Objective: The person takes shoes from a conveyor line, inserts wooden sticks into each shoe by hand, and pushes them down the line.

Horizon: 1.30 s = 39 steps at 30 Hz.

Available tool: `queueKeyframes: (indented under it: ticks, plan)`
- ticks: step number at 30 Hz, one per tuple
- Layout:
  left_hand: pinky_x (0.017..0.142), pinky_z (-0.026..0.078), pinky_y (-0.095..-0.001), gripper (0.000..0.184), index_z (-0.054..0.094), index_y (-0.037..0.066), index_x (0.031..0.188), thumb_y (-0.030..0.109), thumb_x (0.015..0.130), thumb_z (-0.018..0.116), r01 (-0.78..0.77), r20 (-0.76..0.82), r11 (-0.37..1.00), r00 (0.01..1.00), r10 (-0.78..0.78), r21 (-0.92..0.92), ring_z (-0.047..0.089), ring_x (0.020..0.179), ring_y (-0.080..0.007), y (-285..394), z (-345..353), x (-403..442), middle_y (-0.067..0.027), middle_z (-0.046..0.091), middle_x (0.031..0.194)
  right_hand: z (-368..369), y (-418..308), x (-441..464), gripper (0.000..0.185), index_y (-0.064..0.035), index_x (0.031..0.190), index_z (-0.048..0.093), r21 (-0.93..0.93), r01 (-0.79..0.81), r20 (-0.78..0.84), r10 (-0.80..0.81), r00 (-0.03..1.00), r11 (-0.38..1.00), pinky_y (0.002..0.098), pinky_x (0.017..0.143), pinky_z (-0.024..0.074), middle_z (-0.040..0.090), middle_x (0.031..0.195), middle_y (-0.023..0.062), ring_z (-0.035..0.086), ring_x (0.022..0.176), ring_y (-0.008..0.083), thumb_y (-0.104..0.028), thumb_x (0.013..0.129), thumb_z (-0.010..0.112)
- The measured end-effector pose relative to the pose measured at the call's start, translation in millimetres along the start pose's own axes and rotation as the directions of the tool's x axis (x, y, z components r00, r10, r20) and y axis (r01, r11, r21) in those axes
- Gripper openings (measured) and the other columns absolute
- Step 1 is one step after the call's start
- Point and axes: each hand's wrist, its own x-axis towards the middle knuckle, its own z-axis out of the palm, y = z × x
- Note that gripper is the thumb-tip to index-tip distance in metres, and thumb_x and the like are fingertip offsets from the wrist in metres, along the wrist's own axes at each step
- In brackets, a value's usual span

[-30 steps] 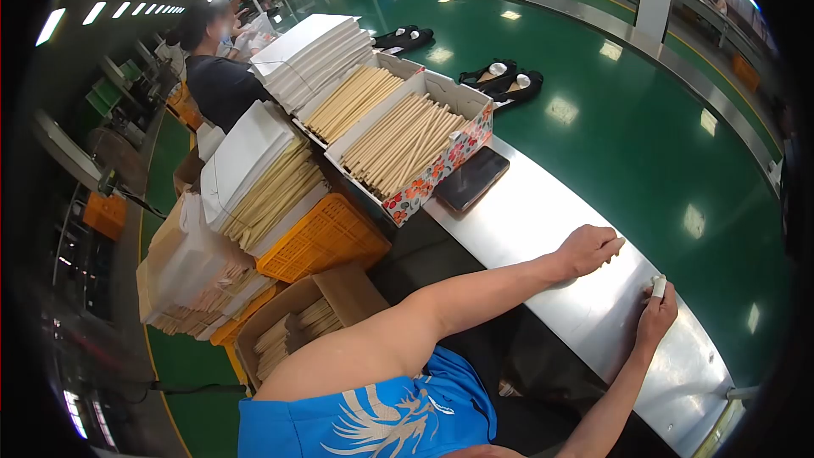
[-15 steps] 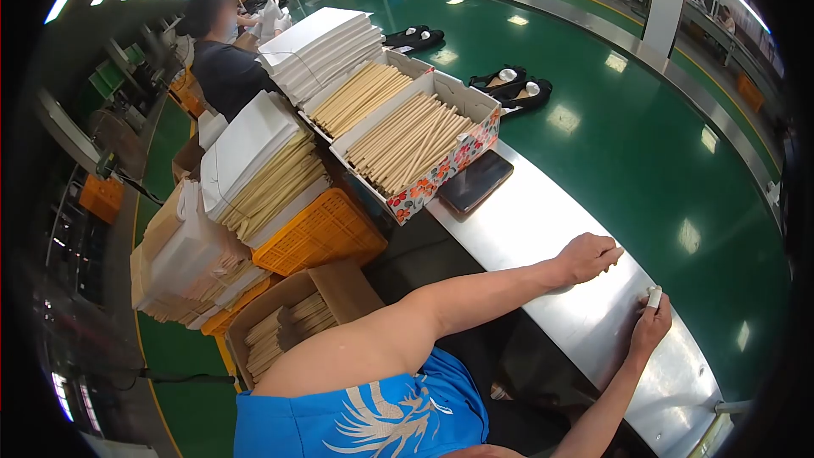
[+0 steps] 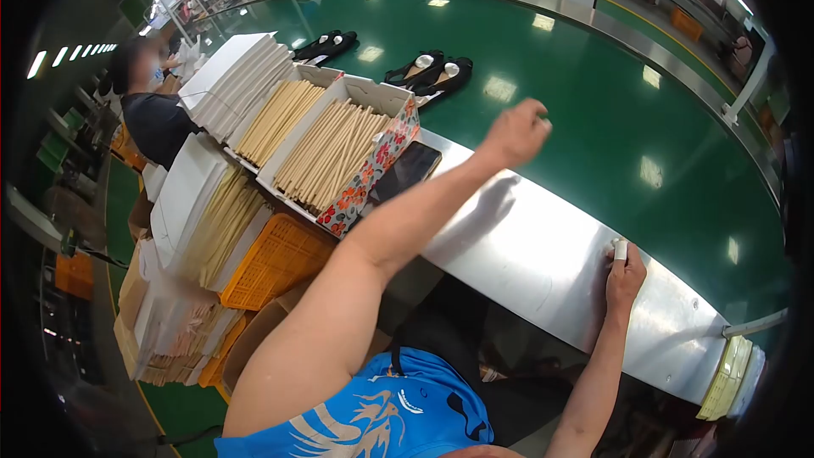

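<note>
Right hand at metal ledge, fingers curled, white piece at finger; cannot tell if held or worn. Left hand in air, fingers bent, contents unclear. Phone beside floral box of tan sticks. Black sandals on green belt.

Beyond the raised left hand and to its right, the green table gives a wide low path, while the nearer black shoes stand in the way on its left. On the metal ledge a hand could pass between the left forearm, which crosses above it, and the right hand, with a metal rod at the far right end. Farther left, the phone, the flowered box full of sticks and the paper stack bar a low sideways path, leaving room only over their tops.
</note>
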Motion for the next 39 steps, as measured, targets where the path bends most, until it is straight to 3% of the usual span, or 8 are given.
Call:
queueKeyframes:
  ticks: [4,7,17,21,22,26,36,39]
  plan:
    - [0.099,0.059,-0.0496,0.046,0.072,-0.001,0.127,0.029,0.093,0.073,0.056,-0.118,0.863,0.993,0.004,0.502,0.072,0.117,-0.0435,-67.3,-78.7,103.7,-0.0268,0.076,0.121,0.0,1.7,1.5,0.019,-0.0004,0.105,0.073,-0.036,0.005,0.000,-0.005,1.000,0.999,0.0258,0.065,0.0480,0.070,0.083,0.0022,0.059,0.069,0.0086,-0.012,0.109,0.058]
    - [0.099,0.059,-0.0497,0.039,0.075,-0.004,0.119,0.025,0.093,0.071,0.235,-0.052,0.632,0.954,-0.295,0.738,0.073,0.116,-0.0452,-90.6,-137.3,133.7,-0.0280,0.076,0.120,-0.3,0.3,1.6,0.020,-0.0001,0.098,0.071,-0.054,-0.012,0.003,0.012,1.000,0.998,0.0260,0.064,0.0471,0.068,0.080,0.0017,0.058,0.069,0.0082,-0.011,0.109,0.058]
    - [0.105,0.058,-0.0452,0.035,0.080,0.007,0.124,0.014,0.093,0.067,0.280,-0.073,0.244,0.782,-0.619,0.929,0.072,0.125,-0.0378,-174.2,-169.4,126.8,-0.0199,0.075,0.134,3.9,-10.0,5.2,0.028,0.0005,0.088,0.068,-0.112,0.062,-0.020,-0.064,0.998,0.992,0.0294,0.064,0.0459,0.065,0.075,0.0041,0.057,0.068,0.0117,-0.016,0.110,0.061]
    - [0.087,0.063,-0.0462,0.026,0.082,-0.002,0.099,0.007,0.088,0.061,0.276,-0.027,0.433,0.866,-0.499,0.858,0.080,0.101,-0.0394,-125.9,-155.3,133.6,-0.0242,0.081,0.106,3.6,-3.9,6.0,0.027,0.0010,0.089,0.069,-0.121,0.100,-0.045,-0.106,0.993,0.988,0.0302,0.067,0.0479,0.067,0.077,0.0058,0.060,0.070,0.0137,-0.016,0.109,0.061]
    - [0.071,0.063,-0.0421,0.024,0.082,-0.004,0.086,0.010,0.088,0.061,0.332,0.057,0.525,0.803,-0.593,0.784,0.079,0.073,-0.0294,-108.1,-152.3,138.9,-0.0183,0.080,0.082,3.4,-4.3,6.2,0.027,0.0011,0.091,0.070,-0.127,0.099,-0.033,-0.104,0.994,0.987,0.0304,0.067,0.0487,0.069,0.078,0.0068,0.062,0.071,0.0145,-0.016,0.109,0.061]
    - [0.052,0.055,-0.0342,0.025,0.079,-0.002,0.076,0.015,0.088,0.065,0.369,0.160,0.757,0.838,-0.522,0.538,0.065,0.050,-0.0143,-40.4,-107.5,123.3,-0.0086,0.075,0.067,1.5,0.0,5.8,0.020,0.0003,0.097,0.071,-0.186,0.106,-0.022,-0.112,0.993,0.977,0.0337,0.068,0.0523,0.073,0.081,0.0098,0.069,0.073,0.0188,-0.016,0.107,0.064]
    - [0.081,0.062,-0.0475,0.023,0.082,0.004,0.084,0.018,0.081,0.063,0.033,0.540,0.900,0.791,-0.289,0.434,0.078,0.086,-0.0373,116.4,26.7,-70.4,-0.0198,0.078,0.080,-14.4,-26.8,-6.7,0.040,-0.0013,0.145,0.062,0.079,-0.047,0.109,0.038,0.993,0.996,0.0325,0.089,0.0587,0.078,0.112,0.0116,0.076,0.094,0.0192,-0.017,0.110,0.055]
    - [0.085,0.059,-0.0504,0.033,0.079,-0.001,0.108,0.020,0.087,0.064,-0.091,0.552,0.903,0.815,-0.174,0.419,0.076,0.090,-0.0435,122.0,45.3,-131.3,-0.0244,0.078,0.091,-22.1,-25.8,-19.9,0.039,0.0003,0.143,0.064,0.158,-0.223,0.185,0.193,0.963,0.962,0.0298,0.092,0.0564,0.073,0.112,0.0079,0.069,0.101,0.0142,-0.016,0.109,0.055]
